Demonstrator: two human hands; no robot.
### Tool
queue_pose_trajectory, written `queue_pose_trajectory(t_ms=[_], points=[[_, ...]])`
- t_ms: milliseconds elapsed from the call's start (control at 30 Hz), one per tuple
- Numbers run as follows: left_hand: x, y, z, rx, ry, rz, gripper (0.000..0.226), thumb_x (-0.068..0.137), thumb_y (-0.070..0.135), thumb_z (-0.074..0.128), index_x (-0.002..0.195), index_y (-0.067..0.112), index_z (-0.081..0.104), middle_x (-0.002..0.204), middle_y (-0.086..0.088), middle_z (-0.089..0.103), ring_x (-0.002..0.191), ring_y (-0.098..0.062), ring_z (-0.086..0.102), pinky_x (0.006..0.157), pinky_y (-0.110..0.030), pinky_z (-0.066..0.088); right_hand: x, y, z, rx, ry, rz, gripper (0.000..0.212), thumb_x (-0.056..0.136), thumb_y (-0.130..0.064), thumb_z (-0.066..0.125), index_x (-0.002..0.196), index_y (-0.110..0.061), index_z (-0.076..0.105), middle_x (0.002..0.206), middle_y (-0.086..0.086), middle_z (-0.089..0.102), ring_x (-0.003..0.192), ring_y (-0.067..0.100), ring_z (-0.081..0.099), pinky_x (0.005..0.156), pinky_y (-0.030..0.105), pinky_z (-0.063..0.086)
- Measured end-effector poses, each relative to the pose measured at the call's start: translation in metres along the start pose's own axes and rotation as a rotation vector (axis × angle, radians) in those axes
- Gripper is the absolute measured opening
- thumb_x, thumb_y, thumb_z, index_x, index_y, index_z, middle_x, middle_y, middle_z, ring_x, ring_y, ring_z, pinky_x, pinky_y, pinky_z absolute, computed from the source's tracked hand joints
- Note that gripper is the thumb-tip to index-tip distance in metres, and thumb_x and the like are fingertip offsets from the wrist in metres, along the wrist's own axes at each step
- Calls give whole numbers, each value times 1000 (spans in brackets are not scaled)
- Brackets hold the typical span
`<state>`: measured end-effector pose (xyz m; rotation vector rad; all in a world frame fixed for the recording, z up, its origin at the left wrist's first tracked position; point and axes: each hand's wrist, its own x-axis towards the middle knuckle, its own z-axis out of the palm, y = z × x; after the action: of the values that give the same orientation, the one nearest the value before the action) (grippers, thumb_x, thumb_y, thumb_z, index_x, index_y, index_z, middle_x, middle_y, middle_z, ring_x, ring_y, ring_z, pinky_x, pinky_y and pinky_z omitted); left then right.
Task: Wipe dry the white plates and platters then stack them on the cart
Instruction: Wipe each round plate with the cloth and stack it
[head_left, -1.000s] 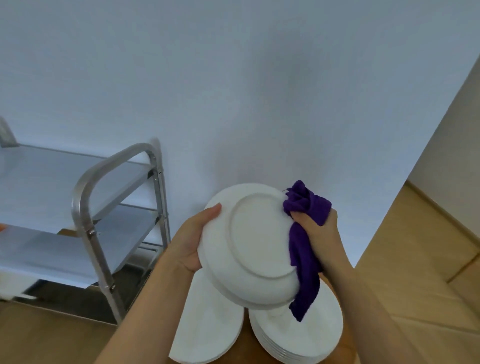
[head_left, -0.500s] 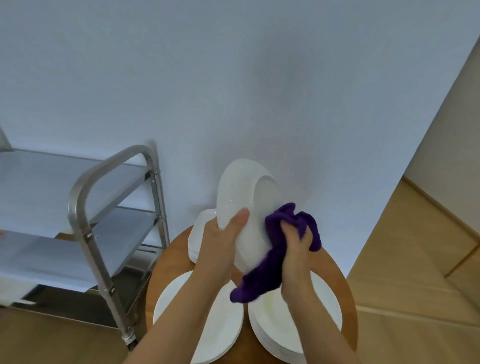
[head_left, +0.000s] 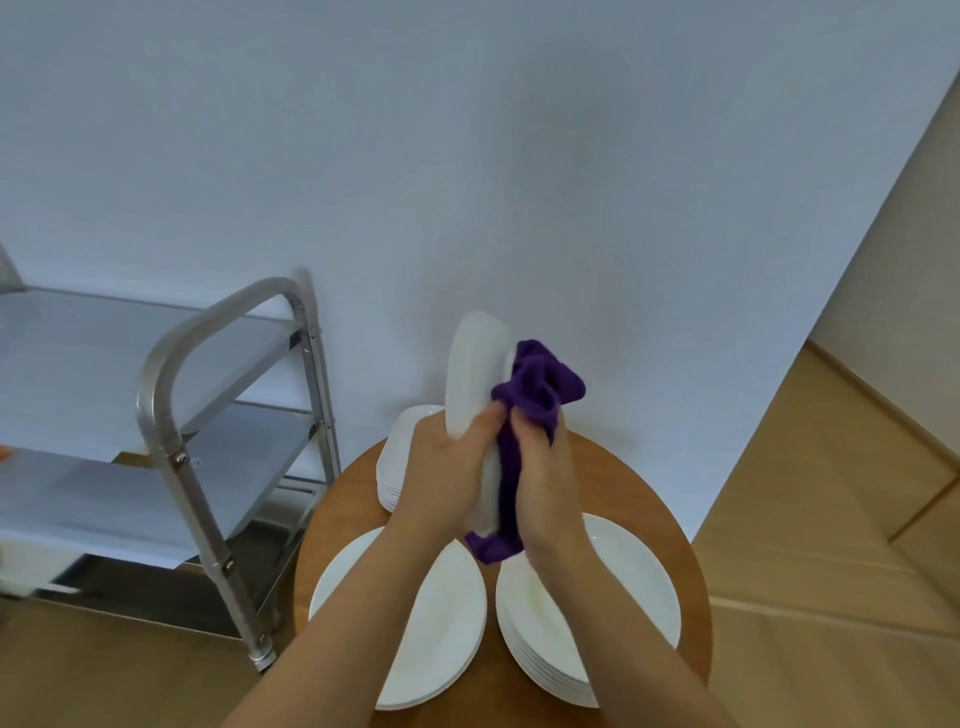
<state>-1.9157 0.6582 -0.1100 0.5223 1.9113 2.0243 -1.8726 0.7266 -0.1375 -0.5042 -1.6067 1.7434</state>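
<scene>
A white plate (head_left: 475, 374) stands almost on edge above the round wooden table (head_left: 670, 540). My left hand (head_left: 449, 467) grips its lower left rim. My right hand (head_left: 543, 483) holds a purple cloth (head_left: 540, 387) pressed against the plate's right face, and the cloth's tail hangs down below the plate. On the table lie an oval white platter (head_left: 441, 618) at the front left, a stack of round white plates (head_left: 634, 587) at the front right, and another white stack (head_left: 400, 457) at the back left.
A steel cart (head_left: 171, 374) with several paper-lined shelves stands to the left of the table, its handle bar close to the table's edge. A plain wall rises behind. Wooden floor lies to the right and at the bottom left.
The plate has turned from showing its underside to standing nearly edge-on. The cloth has shifted onto its right face, and both hands have come closer together. The view has tilted down, showing more of the table.
</scene>
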Motion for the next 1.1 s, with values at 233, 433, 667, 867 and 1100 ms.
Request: queue_pose_trajectory(t_ms=[233,433,667,867,1100], points=[[5,-8,-9,-184,35,-136,38,88,38,59,117,14,57,109,-16,64,100,-35,62,87,-53,52,-18,29,-14,-293,20,-283,44,77,-40,58,119,-41,46,116,-10,59,105,13,57,86,33,54],[4,-13,-17,-259,28,-141,43,88,32,59,124,10,54,112,-14,64,102,-33,61,84,-48,53,-14,42,-36,-226,30,-220,35,80,-47,60,113,-36,53,107,-12,62,101,15,60,77,26,52],[-16,-13,-13,636,-318,191,23,95,39,47,92,18,56,74,2,58,70,-11,64,53,-10,45,10,-1,-41,361,12,367,60,61,-52,75,112,-23,62,94,5,72,84,22,70,66,35,57],[-8,-25,-9,1398,-508,649,48,99,45,27,143,25,25,117,-1,59,91,-20,61,80,-32,49,4,5,-46,207,13,399,26,70,-17,70,89,-10,54,76,8,60,69,20,62,61,33,51],[6,-63,-60,940,-185,314,76,77,79,34,143,43,21,145,24,23,139,-3,14,115,-42,14,-6,42,-58,335,236,498,16,81,-8,54,94,-18,52,84,6,60,78,22,58,65,34,44]])
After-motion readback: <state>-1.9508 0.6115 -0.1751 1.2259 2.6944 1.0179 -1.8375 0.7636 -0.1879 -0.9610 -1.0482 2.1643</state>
